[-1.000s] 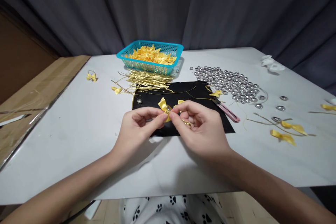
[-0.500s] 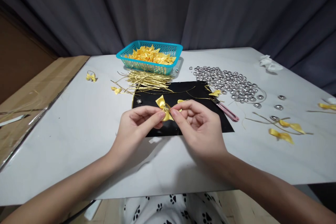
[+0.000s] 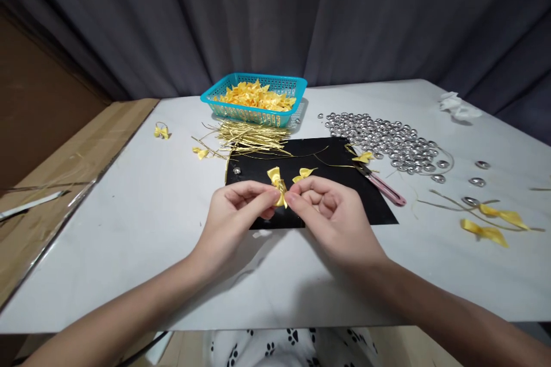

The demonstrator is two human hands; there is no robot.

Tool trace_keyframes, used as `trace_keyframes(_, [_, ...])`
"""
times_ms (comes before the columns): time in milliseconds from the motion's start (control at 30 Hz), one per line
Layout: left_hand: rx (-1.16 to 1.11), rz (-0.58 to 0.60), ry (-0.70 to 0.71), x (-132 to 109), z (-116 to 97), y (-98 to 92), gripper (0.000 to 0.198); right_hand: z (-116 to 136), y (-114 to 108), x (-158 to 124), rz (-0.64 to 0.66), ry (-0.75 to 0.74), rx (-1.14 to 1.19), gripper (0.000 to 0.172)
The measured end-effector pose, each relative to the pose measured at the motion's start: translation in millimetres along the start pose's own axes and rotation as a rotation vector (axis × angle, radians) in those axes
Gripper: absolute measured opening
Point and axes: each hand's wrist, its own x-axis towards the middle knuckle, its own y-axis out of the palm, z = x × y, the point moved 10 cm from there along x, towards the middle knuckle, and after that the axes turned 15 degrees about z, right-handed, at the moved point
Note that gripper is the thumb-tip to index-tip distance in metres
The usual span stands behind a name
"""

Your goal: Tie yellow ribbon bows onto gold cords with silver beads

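A yellow ribbon bow with a bit of gold at its middle is pinched between my two hands, over a black mat. My left hand grips its left side between thumb and forefinger. On the other side, the thumb and forefinger of my right hand close on the bow's right edge. Another yellow bow lies on the mat just behind my right hand. The fingertips hide part of the held bow. A small silver piece rests near the mat's left edge.
Behind the mat are a bundle of gold wires and a blue basket of yellow bows. Silver beads are heaped at the right, near a pink-handled cutter. Loose bows lie farther right; cardboard is at left.
The view has shifted, so table items appear farther right and slightly lower. The held bow has turned, looks narrower, and the bow behind my right hand shows more.
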Motion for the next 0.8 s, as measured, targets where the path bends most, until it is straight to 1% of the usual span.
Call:
trace_keyframes(200, [0.052, -0.019, 0.017, -1, -1, -2.7, 0.008, -10, 9, 1, 0.088, 0.05, 0.121, 0.019])
trace_keyframes(433, [0.056, -0.002, 0.008, 1, 0, -1.6, 0.009, -18, 13, 2, 0.098, 0.047, 0.242, 0.018])
trace_keyframes(600, [0.052, 0.021, 0.002, 3, 0, 0.5, 0.009, -16, 10, 2, 0.079, 0.048, 0.216, 0.019])
trace_keyframes(800, [0.048, 0.013, 0.014, 2, -3, 0.3, 0.007, -16, 8, 2, 0.052, 0.048, 0.179, 0.027])
